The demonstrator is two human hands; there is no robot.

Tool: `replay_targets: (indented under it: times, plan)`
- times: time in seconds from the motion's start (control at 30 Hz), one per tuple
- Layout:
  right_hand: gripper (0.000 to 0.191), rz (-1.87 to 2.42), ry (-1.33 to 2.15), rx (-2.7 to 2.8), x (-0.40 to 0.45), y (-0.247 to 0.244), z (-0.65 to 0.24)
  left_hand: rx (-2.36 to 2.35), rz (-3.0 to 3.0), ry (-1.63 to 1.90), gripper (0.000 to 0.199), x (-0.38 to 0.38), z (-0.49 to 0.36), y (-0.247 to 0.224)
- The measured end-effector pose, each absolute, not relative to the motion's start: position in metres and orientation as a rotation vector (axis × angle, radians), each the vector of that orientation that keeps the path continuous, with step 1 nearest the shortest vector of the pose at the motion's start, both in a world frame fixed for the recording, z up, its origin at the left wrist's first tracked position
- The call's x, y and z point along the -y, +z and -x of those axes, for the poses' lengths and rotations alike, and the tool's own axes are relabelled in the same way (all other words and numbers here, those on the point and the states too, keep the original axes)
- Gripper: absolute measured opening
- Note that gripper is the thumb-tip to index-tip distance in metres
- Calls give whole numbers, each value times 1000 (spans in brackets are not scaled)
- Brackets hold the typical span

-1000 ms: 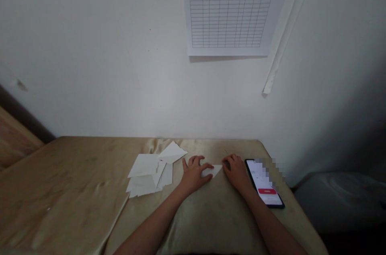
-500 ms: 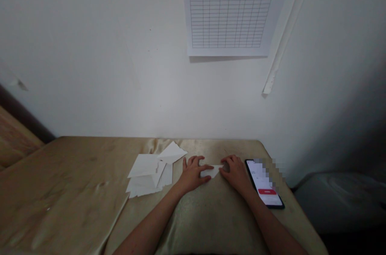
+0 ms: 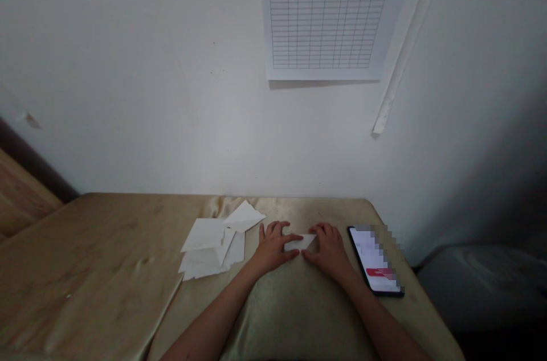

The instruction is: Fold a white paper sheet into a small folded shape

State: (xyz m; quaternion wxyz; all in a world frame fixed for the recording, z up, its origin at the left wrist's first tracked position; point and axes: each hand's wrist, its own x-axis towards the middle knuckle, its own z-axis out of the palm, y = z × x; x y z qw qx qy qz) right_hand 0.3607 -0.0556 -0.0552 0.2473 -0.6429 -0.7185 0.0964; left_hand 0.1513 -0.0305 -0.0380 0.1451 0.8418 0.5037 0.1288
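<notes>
A small folded white paper [image 3: 300,242] lies on the satin-covered table [image 3: 294,304] between my two hands. My left hand [image 3: 272,247] rests at its left side, index finger over the paper and thumb at its near edge, pressing it down. My right hand [image 3: 328,248] is at its right end, with the fingertips on the far corner and the thumb at the near edge. To the left of my left hand lie several white paper sheets [image 3: 205,234], overlapping, with a folded piece [image 3: 244,216] on top at the back.
A phone [image 3: 371,261] with a lit screen lies right of my right hand. A printed table sheet [image 3: 325,25] hangs on the wall behind. At the far left is a wooden edge [image 3: 23,196]; a grey object [image 3: 478,287] stands beyond the table's right edge.
My right thumb has moved left and nearer along the paper's near edge, close to my left thumb. The paper's right part now looks wider. My left hand has stayed in place.
</notes>
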Motion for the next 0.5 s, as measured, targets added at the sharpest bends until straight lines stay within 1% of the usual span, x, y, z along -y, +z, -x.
replay_targets:
  times: [0.17,0.33,0.5]
  plan:
    - [54,1739,262,1971,55,-56,-363,-1452,-2415,358,44,30,-151,-38]
    - [46,1686,263,2032,52,-57,-370,-1443,-2415,371,45,30,-151,-41]
    - [43,1660,231,2039,52,-56,-372,-1454,-2415,373,45,29,-151,-42]
